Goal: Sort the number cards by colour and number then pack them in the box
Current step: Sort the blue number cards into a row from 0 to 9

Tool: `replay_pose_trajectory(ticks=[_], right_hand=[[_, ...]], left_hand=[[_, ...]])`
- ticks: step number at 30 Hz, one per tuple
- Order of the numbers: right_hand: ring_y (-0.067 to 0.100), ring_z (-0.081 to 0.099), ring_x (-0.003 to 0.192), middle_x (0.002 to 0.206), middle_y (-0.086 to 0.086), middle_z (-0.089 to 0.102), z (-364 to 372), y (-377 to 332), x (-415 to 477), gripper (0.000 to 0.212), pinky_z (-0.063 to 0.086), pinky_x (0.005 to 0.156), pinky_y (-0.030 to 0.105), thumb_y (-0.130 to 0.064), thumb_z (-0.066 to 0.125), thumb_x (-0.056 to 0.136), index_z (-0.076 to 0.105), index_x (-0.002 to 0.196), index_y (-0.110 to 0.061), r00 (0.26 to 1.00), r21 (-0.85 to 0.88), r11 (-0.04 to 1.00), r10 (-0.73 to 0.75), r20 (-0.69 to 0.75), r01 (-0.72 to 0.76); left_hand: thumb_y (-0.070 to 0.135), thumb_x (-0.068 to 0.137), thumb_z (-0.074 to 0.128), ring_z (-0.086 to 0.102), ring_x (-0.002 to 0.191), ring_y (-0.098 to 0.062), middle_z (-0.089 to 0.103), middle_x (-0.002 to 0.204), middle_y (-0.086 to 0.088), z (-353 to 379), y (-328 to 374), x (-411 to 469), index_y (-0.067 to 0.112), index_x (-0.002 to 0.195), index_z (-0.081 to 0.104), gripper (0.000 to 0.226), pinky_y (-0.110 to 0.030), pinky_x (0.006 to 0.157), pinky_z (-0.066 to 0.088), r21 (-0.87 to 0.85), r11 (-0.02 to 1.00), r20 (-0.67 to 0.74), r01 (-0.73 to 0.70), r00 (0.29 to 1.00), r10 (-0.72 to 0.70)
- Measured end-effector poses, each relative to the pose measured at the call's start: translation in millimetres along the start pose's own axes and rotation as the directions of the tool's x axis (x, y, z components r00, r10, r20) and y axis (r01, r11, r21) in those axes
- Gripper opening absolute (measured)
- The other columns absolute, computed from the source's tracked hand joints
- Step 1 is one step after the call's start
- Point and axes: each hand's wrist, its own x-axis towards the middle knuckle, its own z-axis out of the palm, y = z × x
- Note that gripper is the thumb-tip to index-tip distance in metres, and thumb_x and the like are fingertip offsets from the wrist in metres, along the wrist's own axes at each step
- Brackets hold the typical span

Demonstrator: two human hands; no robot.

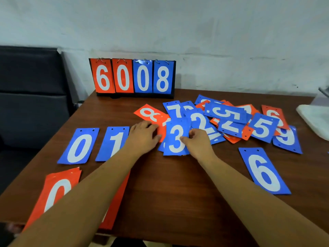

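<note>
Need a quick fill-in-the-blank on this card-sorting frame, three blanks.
The right hand pinches the blue card numbered ___.
The scoreboard at the back reads ___.
Just right of the blue 0 card lies the blue ___ card.
Missing: 3; 6008; 1.

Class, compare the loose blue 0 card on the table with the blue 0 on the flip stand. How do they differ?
The loose blue 0 card lies flat on the table, slanted; the stand's blue 0 hangs upright. The loose card's holes are empty; the stand's blue 0 hangs on metal rings. Both show a white 0 on blue.
</note>
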Motion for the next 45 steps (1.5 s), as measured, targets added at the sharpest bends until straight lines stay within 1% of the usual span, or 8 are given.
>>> replay_pose_trajectory(ticks=[4,11,14,19,23,31,42,45], right_hand=[[0.010,0.055,0.052,0.062,0.000,0.041,-9,-5,11,0.036,0.037,0.046,0.018,-0.016,0.067,0.091,0.040,0.068,-0.012,1.000,0.054,0.998,0.021,-0.012,-0.021],[0.016,0.067,0.094,0.102,0.004,0.067,0,-9,-13,0.029,0.059,0.082,0.037,-0.025,0.075,0.085,0.062,0.105,-0.008,0.988,0.132,0.991,-0.010,0.155,-0.011],[0.016,0.064,0.094,0.104,0.003,0.063,11,-11,-33,0.048,0.054,0.070,0.025,-0.026,0.069,0.089,0.047,0.130,-0.016,0.976,-0.068,0.990,-0.110,0.186,0.124],[0.017,0.062,0.082,0.101,0.006,0.062,12,-12,-50,0.069,0.054,0.064,0.030,-0.038,0.050,0.098,0.009,0.153,-0.029,0.927,-0.642,0.669,-0.272,0.258,0.375],[0.027,0.038,0.131,0.145,0.009,0.036,9,-7,-59,0.050,0.037,0.107,0.039,-0.043,0.040,0.100,0.032,0.149,-0.032,0.848,-0.688,0.513,-0.428,0.314,0.513],[0.018,0.039,0.136,0.147,0.000,0.044,-2,9,-47,0.040,0.032,0.113,0.035,-0.036,0.038,0.103,0.049,0.140,-0.025,0.843,-0.480,0.697,-0.492,0.219,0.532],[0.018,0.037,0.137,0.149,-0.001,0.042,-30,19,28,0.040,0.032,0.113,0.036,-0.026,0.041,0.102,0.048,0.141,-0.024,0.863,-0.552,0.664,-0.367,0.347,0.504],[0.021,0.036,0.137,0.148,0.004,0.042,-39,24,31,0.045,0.032,0.113,0.035,-0.021,0.050,0.098,0.046,0.142,-0.018,0.900,-0.576,0.702,-0.408,0.157,0.419]], left_hand=[[0.054,0.097,0.043,0.026,0.145,-0.024,0.032,0.157,0.000,-4,2,24,0.030,0.147,0.039,0.056,-0.047,0.118,0.021,-0.056,0.998,0.092,0.031,0.995,-0.026],[0.032,0.099,0.052,0.043,0.128,-0.027,0.049,0.136,-0.007,-21,-10,-10,0.015,0.133,0.055,0.038,-0.041,0.107,0.037,-0.209,0.977,-0.091,0.039,0.994,-0.059],[0.028,0.095,0.059,0.043,0.124,-0.029,0.048,0.130,-0.008,-24,-24,-35,0.015,0.128,0.058,0.035,-0.041,0.104,0.037,-0.103,0.993,-0.125,0.049,0.990,-0.061],[0.030,0.095,0.058,0.037,0.136,-0.031,0.039,0.146,-0.010,-30,-30,-63,0.017,0.143,0.045,0.051,-0.042,0.111,0.033,-0.085,0.983,-0.009,0.165,0.986,-0.166],[0.032,0.097,0.053,0.037,0.137,-0.027,0.040,0.149,-0.007,-28,-29,-75,0.018,0.145,0.043,0.050,-0.041,0.112,0.034,-0.078,0.986,0.055,0.149,0.988,-0.145],[0.036,0.096,0.053,0.048,0.125,-0.020,0.050,0.136,0.001,-19,-2,-87,0.019,0.132,0.055,0.040,-0.038,0.104,0.041,-0.185,0.981,-0.124,-0.051,0.992,0.028],[0.053,0.096,0.048,0.020,0.146,-0.016,0.025,0.156,0.004,-8,35,-77,0.036,0.146,0.038,0.054,-0.039,0.119,0.020,-0.107,0.986,0.127,-0.129,0.982,0.142],[0.052,0.096,0.047,0.021,0.145,-0.017,0.027,0.154,0.002,-3,40,-71,0.035,0.145,0.038,0.053,-0.040,0.119,0.021,-0.104,0.986,0.111,-0.128,0.984,0.139]])
